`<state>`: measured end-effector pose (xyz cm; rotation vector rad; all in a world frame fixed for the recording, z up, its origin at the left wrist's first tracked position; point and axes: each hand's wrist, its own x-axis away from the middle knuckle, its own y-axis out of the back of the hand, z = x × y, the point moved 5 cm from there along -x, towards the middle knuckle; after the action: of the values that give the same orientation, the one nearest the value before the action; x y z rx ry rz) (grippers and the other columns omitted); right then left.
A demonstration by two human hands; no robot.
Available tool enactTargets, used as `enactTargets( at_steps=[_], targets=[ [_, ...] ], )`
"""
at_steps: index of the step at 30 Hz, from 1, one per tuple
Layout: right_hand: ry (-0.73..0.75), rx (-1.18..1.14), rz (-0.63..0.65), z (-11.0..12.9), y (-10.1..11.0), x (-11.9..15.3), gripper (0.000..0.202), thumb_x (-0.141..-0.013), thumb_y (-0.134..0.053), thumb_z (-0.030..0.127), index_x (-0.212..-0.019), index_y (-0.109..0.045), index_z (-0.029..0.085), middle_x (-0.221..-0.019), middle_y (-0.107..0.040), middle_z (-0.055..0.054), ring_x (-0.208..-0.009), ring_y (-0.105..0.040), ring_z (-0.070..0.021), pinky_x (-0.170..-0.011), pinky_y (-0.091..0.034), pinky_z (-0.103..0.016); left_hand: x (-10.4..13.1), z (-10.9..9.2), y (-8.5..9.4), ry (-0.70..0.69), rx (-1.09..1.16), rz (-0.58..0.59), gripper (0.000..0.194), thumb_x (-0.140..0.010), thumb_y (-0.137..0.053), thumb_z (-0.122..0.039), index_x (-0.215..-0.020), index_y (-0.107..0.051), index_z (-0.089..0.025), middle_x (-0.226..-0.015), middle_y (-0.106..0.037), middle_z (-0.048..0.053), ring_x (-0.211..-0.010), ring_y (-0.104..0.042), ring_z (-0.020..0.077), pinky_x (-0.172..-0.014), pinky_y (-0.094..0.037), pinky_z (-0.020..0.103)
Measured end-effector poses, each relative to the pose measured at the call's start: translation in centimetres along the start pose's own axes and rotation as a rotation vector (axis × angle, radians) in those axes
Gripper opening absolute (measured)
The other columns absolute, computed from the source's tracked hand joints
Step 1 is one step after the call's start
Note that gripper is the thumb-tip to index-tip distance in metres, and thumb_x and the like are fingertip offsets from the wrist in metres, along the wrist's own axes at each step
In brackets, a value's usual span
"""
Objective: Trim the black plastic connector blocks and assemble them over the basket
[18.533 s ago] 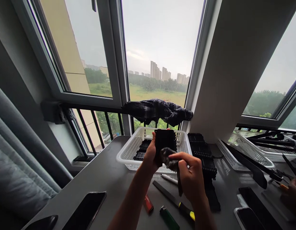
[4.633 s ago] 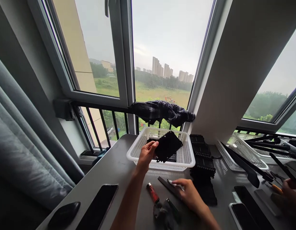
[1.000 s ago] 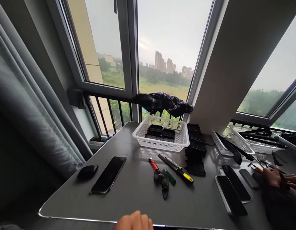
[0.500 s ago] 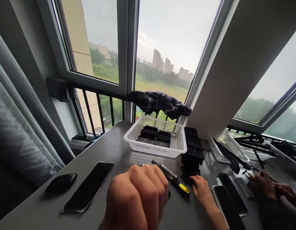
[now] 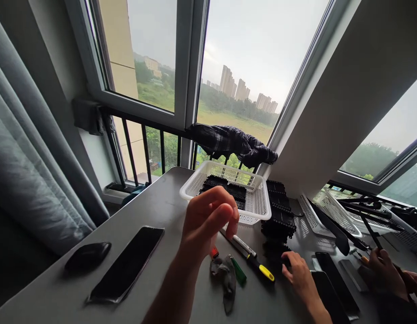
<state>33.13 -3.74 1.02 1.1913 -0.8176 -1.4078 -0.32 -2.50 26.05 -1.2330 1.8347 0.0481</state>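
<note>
My left hand (image 5: 210, 220) is raised in front of the white basket (image 5: 191, 191), its fingers curled in and thumb against them; whatever they hold, if anything, is hidden. Black ridged plastic pieces (image 5: 242, 193) lie in the basket. A row of similar black pieces (image 5: 279, 211) runs beside it. At the near end of that row, my right hand (image 5: 298, 274) is closed on a dark piece (image 5: 286, 261), mostly covered by the fingers. Between my hands lie a white marker (image 5: 244, 245), a yellow-and-black handled tool (image 5: 265, 272), a green object (image 5: 238, 271) and a crumpled grey item (image 5: 226, 281).
A black mouse (image 5: 88, 256) and a phone (image 5: 129, 265) lie on the left of the grey table (image 5: 150, 288). More phones (image 5: 333, 283) are at the right. Another person's hands (image 5: 387, 270) work at the far right, near white baskets (image 5: 316, 216) and black parts.
My left hand has risen and turned from a fist held low, uncovering the green and grey items. My right hand stays at the near end of the row. The view has shifted slightly.
</note>
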Motion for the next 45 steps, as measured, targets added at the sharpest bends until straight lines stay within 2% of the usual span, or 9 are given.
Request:
enactTargets(
  at_steps=[5,10,14,19,23,30,34,38,45],
  targets=[
    [-0.003,-0.259,-0.075,1.5,3.4,1.5,0.02,-0.089,-0.049,0.03,-0.098,-0.061,0.018,-0.092,-0.066,-0.008,-0.084,-0.065,-0.0213,-0.076,-0.053,-0.032,-0.4,-0.2,0.7,0.02,-0.151,-0.066,0.026,-0.085,-0.061,-0.04,-0.072,-0.06,-0.017,-0.054,-0.053,-0.003,-0.046,-0.046,0.0078,-0.046,-0.036,0.02],
    [0.111,-0.303,-0.289,7.6,9.2,2.1,0.018,-0.095,-0.05,0.03,-0.108,-0.058,0.022,-0.101,-0.062,-0.006,-0.094,-0.061,-0.0195,-0.08,-0.052,-0.031,-1.0,2.3,0.3,0.365,-0.679,0.226,0.034,-0.086,-0.058,-0.044,-0.105,-0.069,-0.019,-0.082,-0.072,0.005,-0.073,-0.065,0.0163,-0.065,-0.048,0.026],
    [0.284,-0.224,-0.561,12.9,13.5,0.5,0.015,-0.093,-0.054,0.021,-0.107,-0.057,0.022,-0.099,-0.06,-0.006,-0.098,-0.056,-0.0212,-0.087,-0.047,-0.037,-0.9,4.0,0.3,0.489,-0.946,0.285,0.047,-0.087,-0.053,-0.052,-0.117,-0.066,-0.019,-0.096,-0.074,0.008,-0.083,-0.067,0.0206,-0.07,-0.048,0.029],
    [0.481,-0.106,-0.728,17.8,15.6,-1.7,0.016,-0.091,-0.054,0.011,-0.103,-0.059,0.022,-0.094,-0.059,-0.005,-0.097,-0.053,-0.0205,-0.087,-0.044,-0.038,-0.4,4.2,-0.3,0.465,-0.945,0.35,0.042,-0.088,-0.05,-0.049,-0.102,-0.071,-0.016,-0.072,-0.07,0.003,-0.066,-0.062,0.0166,-0.06,-0.045,0.025],
    [0.505,-0.022,-0.792,19.9,15.6,-3.1,0.017,-0.091,-0.053,0.01,-0.101,-0.06,0.022,-0.093,-0.059,-0.004,-0.094,-0.054,-0.0193,-0.09,-0.041,-0.041,-0.3,4.5,0.7,0.462,-0.738,0.243,0.042,-0.087,-0.054,-0.042,-0.115,-0.063,-0.014,-0.067,-0.066,0.001,-0.057,-0.059,0.014,-0.05,-0.045,0.023],
    [0.303,-0.155,-0.952,19.4,11.0,-1.8,0.032,-0.089,-0.054,0.017,-0.121,-0.055,0.023,-0.115,-0.053,-0.011,-0.113,-0.051,-0.0255,-0.093,-0.047,-0.046,-1.3,4.2,4.7,0.402,-0.591,-0.072,0.047,-0.083,-0.059,-0.036,-0.122,-0.058,-0.011,-0.064,-0.066,0.002,-0.048,-0.055,0.0137,-0.043,-0.044,0.023],
    [0.212,-0.264,-0.522,17.2,1.5,0.6,0.032,-0.091,-0.043,0.014,-0.113,-0.064,0.024,-0.112,-0.062,-0.01,-0.106,-0.061,-0.0219,-0.087,-0.054,-0.035,-1.5,2.6,6.3,0.391,-0.622,-0.155,0.05,-0.079,-0.064,-0.039,-0.119,-0.06,-0.01,-0.064,-0.067,0.003,-0.045,-0.054,0.0136,-0.044,-0.045,0.025],
    [0.137,-0.242,-0.31,15.4,-5.6,3.1,0.041,-0.081,-0.046,0.009,-0.112,-0.07,0.023,-0.111,-0.068,-0.01,-0.103,-0.065,-0.024,-0.09,-0.054,-0.035,-1.4,2.3,6.1,0.419,-0.571,-0.103,0.056,-0.08,-0.062,-0.04,-0.124,-0.055,-0.007,-0.062,-0.066,0.002,-0.05,-0.058,0.0157,-0.048,-0.048,0.027],
    [0.086,-0.17,-0.204,16.1,-7.8,3.0,0.048,-0.071,-0.051,0.004,-0.107,-0.072,0.029,-0.115,-0.068,-0.006,-0.103,-0.064,-0.0258,-0.089,-0.051,-0.035,-1.5,3.1,5.7,0.447,-0.514,-0.005,0.045,-0.081,-0.058,-0.035,-0.119,-0.058,-0.01,-0.062,-0.063,0.0,-0.051,-0.059,0.0147,-0.044,-0.049,0.025]
  ],
)
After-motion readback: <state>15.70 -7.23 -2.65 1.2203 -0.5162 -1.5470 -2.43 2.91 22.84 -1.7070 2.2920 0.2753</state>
